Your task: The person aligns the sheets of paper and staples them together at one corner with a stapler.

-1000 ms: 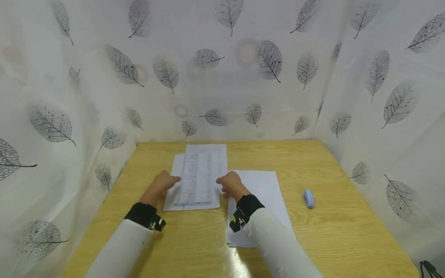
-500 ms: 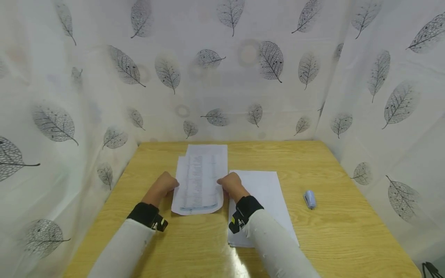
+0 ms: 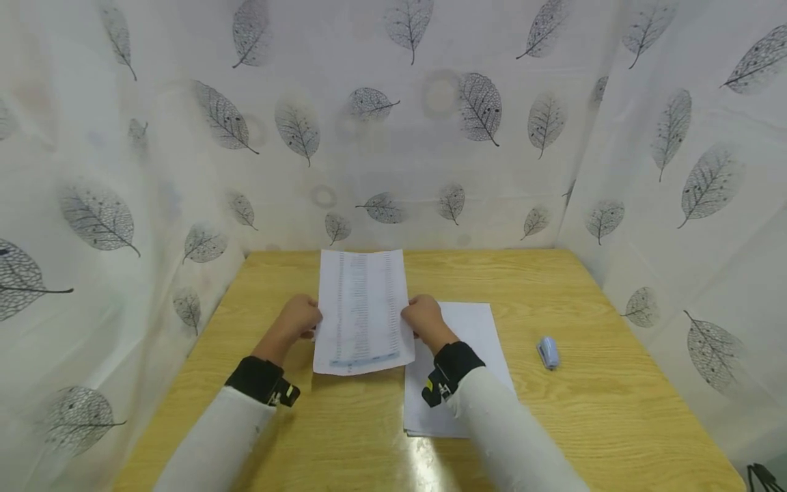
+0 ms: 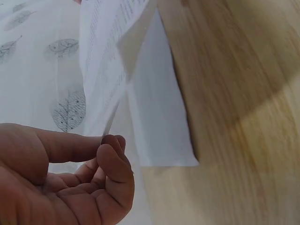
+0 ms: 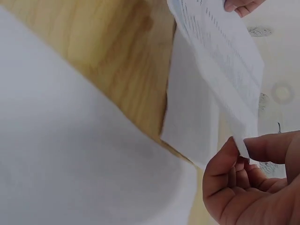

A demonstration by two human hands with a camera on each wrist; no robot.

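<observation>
A printed sheet of paper (image 3: 364,311), covered in columns of text with a blue band near its bottom, is raised off the table and tilted. My left hand (image 3: 295,318) pinches its left edge between thumb and fingers. At the opposite edge, my right hand (image 3: 425,320) pinches it in the same way. Both wrist views show the held sheet bowing between the hands. Under it, another white sheet (image 4: 157,110) lies on the table, mostly hidden from the head view. Just below the right hand is a white paper stack (image 3: 482,348), partly covered by that forearm.
A small light-blue stapler (image 3: 548,352) lies on the wooden table (image 3: 590,417) to the right. Leaf-patterned curtains (image 3: 393,164) enclose the table at the back and sides. A dark cable-like item (image 3: 762,476) shows at the lower right corner.
Both hands have taken hold of the printed sheet's edges and lifted it from the papers below. It has moved slightly right and now stands tilted up. The stapler and right stack stay put.
</observation>
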